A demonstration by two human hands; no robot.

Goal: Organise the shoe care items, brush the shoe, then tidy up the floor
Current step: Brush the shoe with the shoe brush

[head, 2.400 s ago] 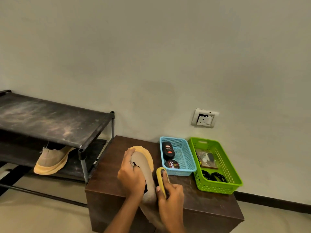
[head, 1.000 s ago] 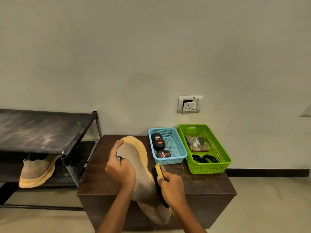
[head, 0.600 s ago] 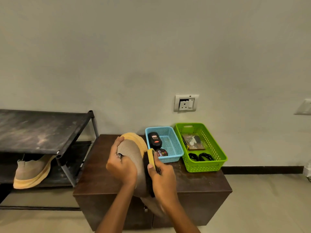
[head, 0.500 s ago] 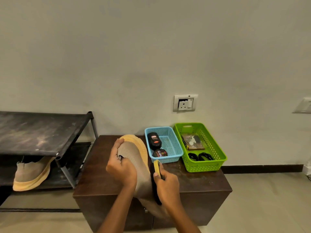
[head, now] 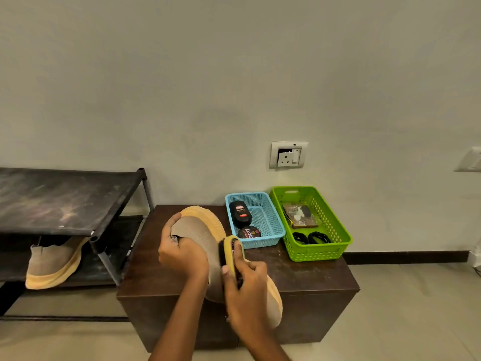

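Right hand (head: pixel 247 287) first: I have it clenched round the yellow-backed brush (head: pixel 231 252), dark bristles pressed sideways against the beige knit upper of the shoe (head: pixel 201 238). My left hand (head: pixel 182 252) grips that shoe from the other side, fingers hooked over the collar opening, holding it tipped on edge above the brown cabinet (head: pixel 299 272) so its yellow sole faces away from me and to the right. The toe end points toward the wall and the heel end hangs off the near edge, partly hidden behind my right wrist.

Just beyond the brush sits the blue basket (head: pixel 270 217), holding a black polish bottle (head: pixel 240 213) and a round polish tin (head: pixel 249 232). Touching it on the right is the green basket (head: pixel 335 230) with a flat packet (head: pixel 299 214) and two black coiled bands or laces (head: pixel 311 237); I cannot tell which. Off to the left, a dusty black shoe rack (head: pixel 65 201) carries the matching second shoe (head: pixel 52 264) on its lower shelf.

With the care items sorted into baskets, I judge the organising done and the brushing step in hand. Next I would call for a firm stroke along the upper with the left grip steady, keeping the brush tip clear of the blue basket right beside it. Afterwards the brush needs a home and the floor, pale and only partly in view, wants tidying.
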